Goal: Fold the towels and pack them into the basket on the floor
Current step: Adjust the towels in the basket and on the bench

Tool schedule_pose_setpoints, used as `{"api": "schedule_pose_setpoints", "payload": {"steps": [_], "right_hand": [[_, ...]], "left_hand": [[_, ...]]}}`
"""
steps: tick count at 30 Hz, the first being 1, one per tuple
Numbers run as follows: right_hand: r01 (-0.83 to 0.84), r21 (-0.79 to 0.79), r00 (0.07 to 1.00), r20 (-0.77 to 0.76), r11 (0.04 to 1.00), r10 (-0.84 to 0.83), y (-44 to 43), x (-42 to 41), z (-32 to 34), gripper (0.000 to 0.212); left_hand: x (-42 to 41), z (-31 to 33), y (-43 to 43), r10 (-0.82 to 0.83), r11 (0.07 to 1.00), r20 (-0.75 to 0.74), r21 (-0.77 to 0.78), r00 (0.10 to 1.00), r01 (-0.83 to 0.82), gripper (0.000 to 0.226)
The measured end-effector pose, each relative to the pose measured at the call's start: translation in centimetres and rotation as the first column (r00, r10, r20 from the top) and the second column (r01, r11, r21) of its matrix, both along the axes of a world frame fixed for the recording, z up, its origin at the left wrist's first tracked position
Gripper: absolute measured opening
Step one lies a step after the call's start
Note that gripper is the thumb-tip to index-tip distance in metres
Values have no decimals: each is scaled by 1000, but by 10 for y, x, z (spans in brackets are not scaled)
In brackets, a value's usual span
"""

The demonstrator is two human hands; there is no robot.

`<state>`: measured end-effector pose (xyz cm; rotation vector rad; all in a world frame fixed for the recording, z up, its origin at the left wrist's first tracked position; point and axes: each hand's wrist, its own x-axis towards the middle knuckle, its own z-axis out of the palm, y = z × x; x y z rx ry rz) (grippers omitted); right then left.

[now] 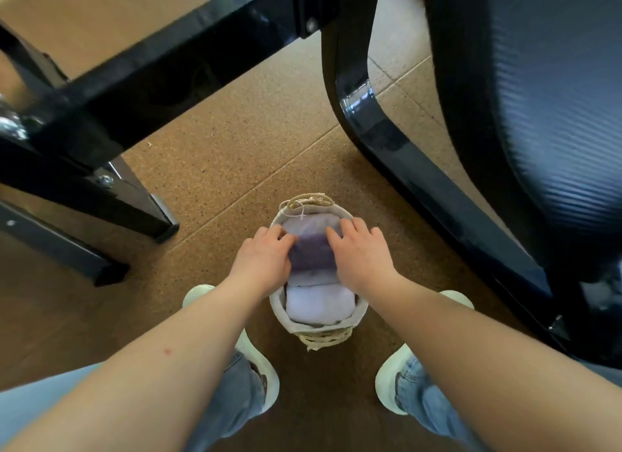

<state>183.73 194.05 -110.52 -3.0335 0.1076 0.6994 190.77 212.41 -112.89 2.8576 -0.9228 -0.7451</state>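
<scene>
A small oval woven basket (pixel 358 317) with a pale cloth liner stands on the cork floor between my feet. Folded towels fill it: a pale lilac towel (pixel 318 305) at the near end, a dark purple towel (pixel 311 253) in the middle, and another pale towel (pixel 304 224) at the far end. My left hand (pixel 264 258) and my right hand (pixel 361 253) rest on either side of the dark purple towel, fingers curled down against it and pressing it into the basket.
Black table legs and a crossbar (pixel 134 78) stand to the left and above. A black office chair (pixel 525 122) with its curved base looms on the right. My two white shoes (pixel 392 384) flank the basket on the brown cork floor (pixel 235 169).
</scene>
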Motion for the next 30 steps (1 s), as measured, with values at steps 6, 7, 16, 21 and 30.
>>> {"api": "schedule_pose_setpoints", "payload": {"steps": [6, 7, 16, 21, 30], "right_hand": [[94, 39, 991, 95, 995, -98, -2, -17, 48, 63], [113, 45, 988, 105, 993, -117, -3, -20, 56, 65], [165, 47, 969, 181, 985, -170, -13, -63, 140, 73], [185, 61, 943, 271, 981, -195, -28, -91, 193, 73], [329, 75, 844, 424, 941, -329, -88, -151, 279, 60]], "left_hand": [[-11, 51, -11, 7, 999, 62, -48, 998, -4, 50], [-14, 59, -12, 4, 999, 77, -54, 997, 0, 50], [-50, 147, -27, -54, 990, 211, -116, 976, 79, 50], [-70, 202, -52, -89, 964, 272, -219, 958, 152, 52], [-96, 283, -127, -220, 825, 353, -430, 910, 366, 50]]}}
